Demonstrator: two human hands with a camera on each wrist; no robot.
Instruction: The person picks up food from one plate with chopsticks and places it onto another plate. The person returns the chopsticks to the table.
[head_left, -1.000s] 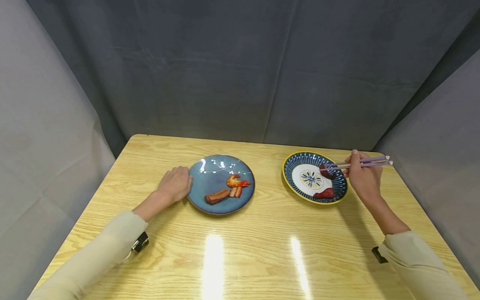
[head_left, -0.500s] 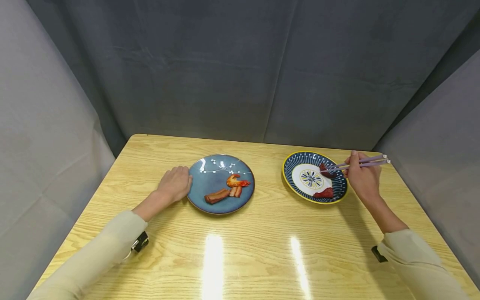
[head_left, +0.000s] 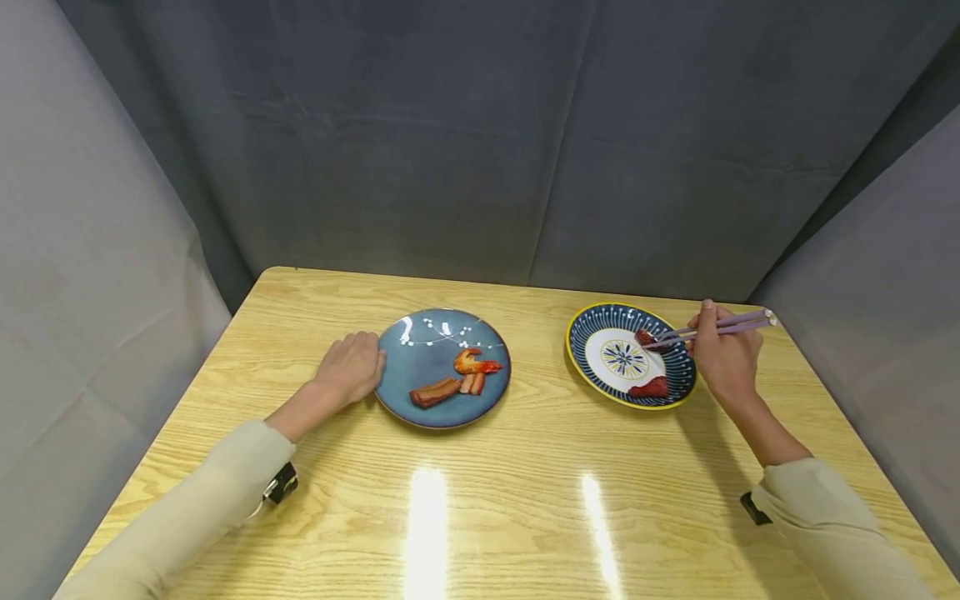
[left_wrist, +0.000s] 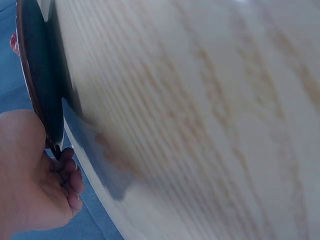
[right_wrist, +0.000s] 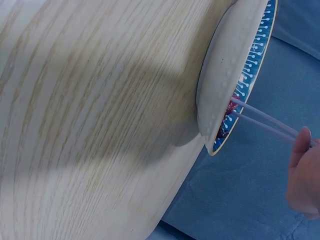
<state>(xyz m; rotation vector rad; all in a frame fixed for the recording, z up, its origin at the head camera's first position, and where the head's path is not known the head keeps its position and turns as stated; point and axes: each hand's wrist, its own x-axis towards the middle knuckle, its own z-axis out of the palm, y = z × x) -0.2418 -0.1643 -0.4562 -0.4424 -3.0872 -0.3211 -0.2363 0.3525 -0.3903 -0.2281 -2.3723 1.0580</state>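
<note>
My left hand (head_left: 348, 368) grips the left rim of a round blue plate (head_left: 408, 354), thumb on the rim and fingers curled beneath it in the left wrist view. On that plate lie a cooked shrimp (head_left: 476, 363), a long brown piece of meat (head_left: 434, 392) and a small striped slice of meat (head_left: 472, 383). My right hand (head_left: 723, 357) holds a pair of lilac chopsticks (head_left: 738, 323). Their tips reach into a patterned dish (head_left: 600, 379) and touch a dark red piece of meat (head_left: 647, 337); whether they pinch it, I cannot tell. Another red piece (head_left: 649, 387) lies nearer its front rim.
Both dishes stand on a light wooden table (head_left: 517, 483), with a gap between them. A dark grey curtain (head_left: 420, 167) hangs behind the table's far edge. Pale cloth walls (head_left: 97, 250) flank both sides.
My right hand and the chopsticks have shifted slightly left. The dark red meat at their tips has turned a little and shifted within the dish. My left hand and the blue plate stay put.
</note>
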